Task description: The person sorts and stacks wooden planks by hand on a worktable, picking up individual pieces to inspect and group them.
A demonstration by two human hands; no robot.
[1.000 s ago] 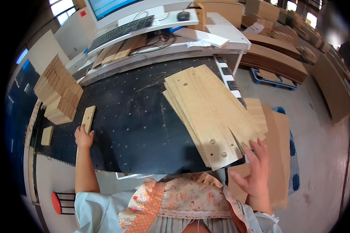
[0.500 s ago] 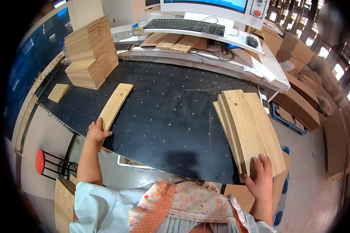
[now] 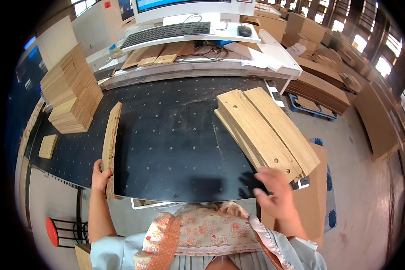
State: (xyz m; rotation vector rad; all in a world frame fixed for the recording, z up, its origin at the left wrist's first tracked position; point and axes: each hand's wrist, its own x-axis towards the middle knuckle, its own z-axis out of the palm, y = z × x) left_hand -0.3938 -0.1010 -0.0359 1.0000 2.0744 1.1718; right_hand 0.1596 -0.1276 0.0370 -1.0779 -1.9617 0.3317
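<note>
Tilted since earlier: a narrow board (image 3: 111, 135), gripped by the left hand (image 3: 101, 177); right hand (image 3: 276, 192), half-spread and empty, hovers near stacked boards (image 3: 253, 130).

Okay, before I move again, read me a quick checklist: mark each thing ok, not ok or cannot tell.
1. Grip of the left hand on the narrow board: ok, closed around it toward its near end.
2. Right hand touching the right-hand boards: cannot tell; it is open and blurred at their near end.
3. Right-hand boards squared up: not ok; their edges are offset.
4. Narrow board apart from the tall wood stack: ok, a gap shows.
5. Small wooden block apart from the narrow board: ok.
</note>
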